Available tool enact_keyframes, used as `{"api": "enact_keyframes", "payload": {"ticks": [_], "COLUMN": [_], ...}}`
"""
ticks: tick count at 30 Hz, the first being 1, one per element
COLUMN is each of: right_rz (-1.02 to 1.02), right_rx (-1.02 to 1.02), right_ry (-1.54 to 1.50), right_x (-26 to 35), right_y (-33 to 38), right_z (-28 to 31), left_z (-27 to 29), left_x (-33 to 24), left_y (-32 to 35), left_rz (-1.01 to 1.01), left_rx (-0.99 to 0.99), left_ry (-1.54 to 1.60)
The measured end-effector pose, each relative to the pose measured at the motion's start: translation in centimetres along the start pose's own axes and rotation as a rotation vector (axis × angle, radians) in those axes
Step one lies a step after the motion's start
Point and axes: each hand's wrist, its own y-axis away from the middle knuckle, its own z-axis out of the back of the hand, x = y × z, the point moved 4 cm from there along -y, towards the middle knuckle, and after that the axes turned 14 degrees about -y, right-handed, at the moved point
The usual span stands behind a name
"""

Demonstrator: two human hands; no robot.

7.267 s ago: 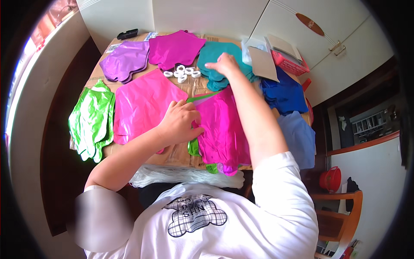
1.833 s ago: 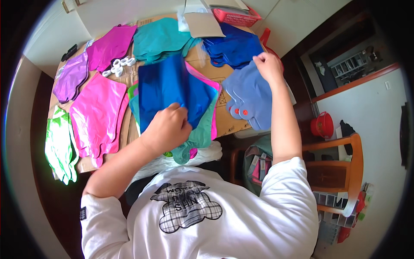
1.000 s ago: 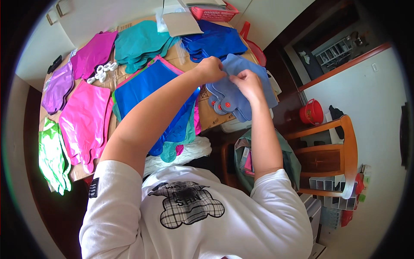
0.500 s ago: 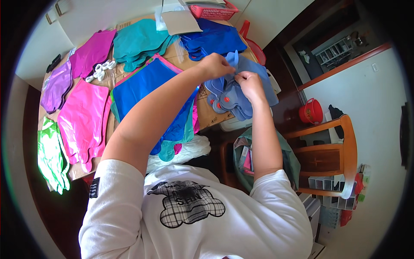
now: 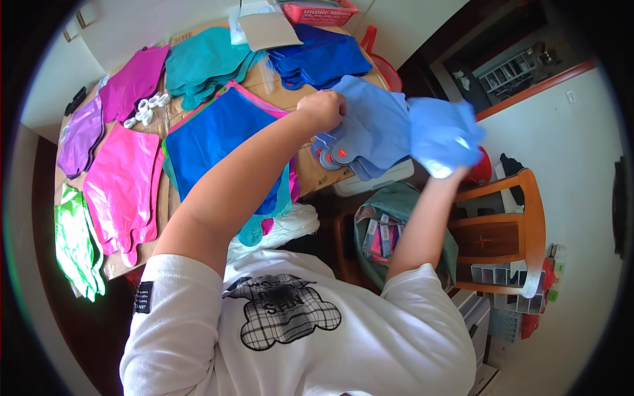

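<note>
A stack of flat, light-blue foil pieces with rounded lobes, like uninflated foil balloons (image 5: 376, 122), lies on the table's right end; round red marks show at its near lobes. My left hand (image 5: 322, 109) is closed at the stack's left edge, its fingertips partly hidden, seemingly pinching the foil there. Beyond the table's right edge, my right hand (image 5: 450, 174) grips a single light-blue foil balloon (image 5: 444, 132), lifted and blurred by motion. Left of the stack, below my left forearm, lies a blue foil pile (image 5: 218, 135) with teal and pink layers.
Around the cardboard-covered table lie teal (image 5: 208, 63), dark-blue (image 5: 320, 56), magenta (image 5: 135, 82), purple (image 5: 80, 138), pink (image 5: 122, 188) and green foil piles (image 5: 76, 234). White rings (image 5: 146, 112) sit among them. A red basket (image 5: 320, 12) stands behind; a bag (image 5: 376, 204) and wooden chair (image 5: 492, 228) are right.
My right hand has swung right and toward me, carrying one light-blue foil balloon off the stack. My left hand has shifted slightly left and down; the hands were close together before.
</note>
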Motion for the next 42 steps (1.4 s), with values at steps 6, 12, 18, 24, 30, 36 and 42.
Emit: {"api": "enact_keyframes", "payload": {"ticks": [6,12,18,24,30,36,42], "right_rz": [0.463,-0.043,-0.047,-0.102,-0.155,-0.063,0.238], "right_rx": [-0.232,0.334,1.231,1.396,1.271,1.327,1.220], "right_ry": [0.153,0.412,0.695,1.001,0.926,1.033,0.988], "right_x": [11.6,-2.4,-18.2,-23.2,-21.6,-19.6,-14.3], "right_y": [2.4,10.1,19.4,23.6,19.8,18.1,18.8], "right_z": [-3.2,-16.9,-26.3,-25.3,-25.1,-22.0,-22.4], "left_z": [1.8,13.0,13.1,-0.6,-3.1,-2.5,13.4], "left_x": [-0.5,8.3,10.2,5.0,3.7,3.5,-1.1], "left_y": [1.2,10.1,32.0,38.9,33.0,33.2,39.3], "left_rz": [0.004,0.173,0.319,0.738,0.674,0.588,-0.086], "left_rx": [-0.102,-0.605,-0.965,0.035,0.227,0.345,-0.074], "left_ry": [0.025,0.518,0.980,1.239,1.873,1.514,0.577]}}
